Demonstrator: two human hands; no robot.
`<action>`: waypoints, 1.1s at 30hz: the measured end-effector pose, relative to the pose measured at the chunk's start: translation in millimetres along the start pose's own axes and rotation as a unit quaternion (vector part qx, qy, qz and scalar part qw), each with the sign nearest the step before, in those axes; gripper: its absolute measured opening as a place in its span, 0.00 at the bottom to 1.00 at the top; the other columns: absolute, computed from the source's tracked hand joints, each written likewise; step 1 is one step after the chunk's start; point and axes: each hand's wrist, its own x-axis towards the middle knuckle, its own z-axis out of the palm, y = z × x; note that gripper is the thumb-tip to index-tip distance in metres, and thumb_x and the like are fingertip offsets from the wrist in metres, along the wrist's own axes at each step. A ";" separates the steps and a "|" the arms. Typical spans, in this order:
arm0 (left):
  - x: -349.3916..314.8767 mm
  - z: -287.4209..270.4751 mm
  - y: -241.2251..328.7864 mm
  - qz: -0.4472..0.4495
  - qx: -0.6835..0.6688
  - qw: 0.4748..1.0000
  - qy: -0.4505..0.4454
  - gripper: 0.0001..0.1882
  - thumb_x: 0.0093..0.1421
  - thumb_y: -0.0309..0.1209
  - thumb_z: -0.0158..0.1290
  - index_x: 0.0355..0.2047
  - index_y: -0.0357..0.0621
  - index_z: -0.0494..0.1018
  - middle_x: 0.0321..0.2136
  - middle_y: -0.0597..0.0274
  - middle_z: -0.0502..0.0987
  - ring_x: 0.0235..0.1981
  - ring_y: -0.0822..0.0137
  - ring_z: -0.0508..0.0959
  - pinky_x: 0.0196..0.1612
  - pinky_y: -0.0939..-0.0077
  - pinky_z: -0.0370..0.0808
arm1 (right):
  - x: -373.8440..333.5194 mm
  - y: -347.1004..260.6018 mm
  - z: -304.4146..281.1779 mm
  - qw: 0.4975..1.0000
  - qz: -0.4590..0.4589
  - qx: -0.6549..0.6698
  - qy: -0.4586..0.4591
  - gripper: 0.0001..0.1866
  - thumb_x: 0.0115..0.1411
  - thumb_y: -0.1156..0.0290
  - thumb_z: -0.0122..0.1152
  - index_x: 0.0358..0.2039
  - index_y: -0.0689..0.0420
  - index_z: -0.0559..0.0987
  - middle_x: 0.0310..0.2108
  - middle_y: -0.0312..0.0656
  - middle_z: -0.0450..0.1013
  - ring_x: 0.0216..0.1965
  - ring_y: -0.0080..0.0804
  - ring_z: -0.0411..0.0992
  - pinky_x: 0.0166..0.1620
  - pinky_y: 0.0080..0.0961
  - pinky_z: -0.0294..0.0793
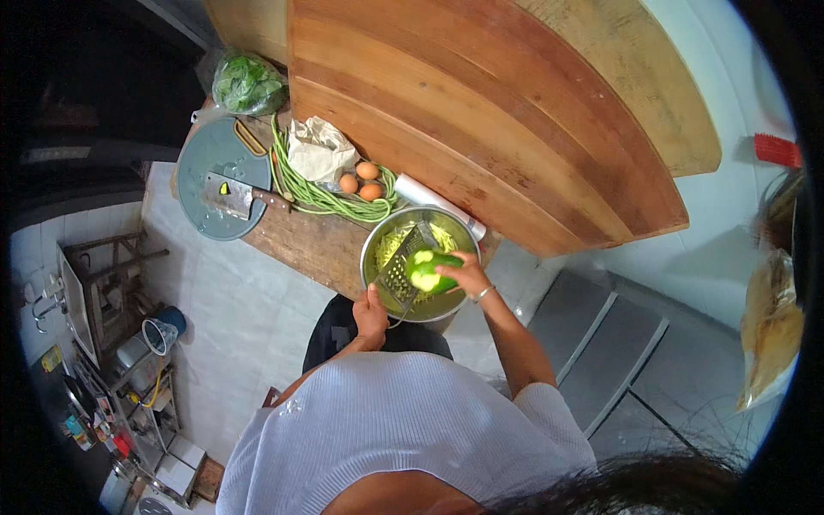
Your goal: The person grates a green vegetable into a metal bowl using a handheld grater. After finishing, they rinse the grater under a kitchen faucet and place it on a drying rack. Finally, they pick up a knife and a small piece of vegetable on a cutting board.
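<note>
My right hand [466, 275] is wrapped round a thick green-skinned vegetable [427, 276], perhaps a squash, with pale yellow-green bare patches. It rests against a flat metal grater [396, 273] that slants across a steel bowl [367, 257]. Pale green shreds [394, 241] lie in the bowl under and beside the grater. At the bowl's near left rim, my left hand [371, 319] is closed on the grater's wire handle end; its fingers are partly hidden.
Left on the wooden table [313, 251], a cleaver [230, 196] lies on a round grey board [199, 154]. Long green beans [300, 189], several brown eggs [367, 170], a crumpled pale bag [319, 150], bagged leafy greens [249, 83] and a white roll [438, 204] sit along the wooden panel [481, 112].
</note>
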 end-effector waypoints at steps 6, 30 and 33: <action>-15.9 5.4 25.1 -0.106 -0.066 0.992 -0.010 0.20 0.64 0.45 0.37 0.26 0.42 0.67 0.10 0.69 0.60 0.07 0.76 0.59 0.08 0.77 0.55 | 14.9 27.7 16.3 0.974 -0.116 -0.194 -0.002 0.32 0.39 0.61 0.73 0.41 0.70 0.73 0.32 0.45 0.73 0.33 0.27 0.71 0.35 0.21 0.72; -12.3 -0.4 19.5 -0.072 -0.071 0.995 0.002 0.21 0.64 0.43 0.38 0.22 0.40 0.66 0.10 0.69 0.60 0.07 0.77 0.58 0.08 0.78 0.55 | 28.5 12.5 5.7 0.967 -0.055 -0.226 -0.102 0.30 0.37 0.57 0.73 0.37 0.65 0.76 0.30 0.45 0.74 0.32 0.28 0.71 0.39 0.23 0.70; -8.8 -8.2 11.6 -0.041 -0.087 0.995 -0.018 0.21 0.64 0.42 0.38 0.23 0.39 0.67 0.09 0.69 0.60 0.07 0.77 0.58 0.08 0.78 0.55 | 38.8 1.6 -0.7 0.961 -0.095 -0.261 -0.009 0.25 0.38 0.58 0.73 0.32 0.63 0.78 0.24 0.41 0.75 0.25 0.23 0.71 0.32 0.20 0.72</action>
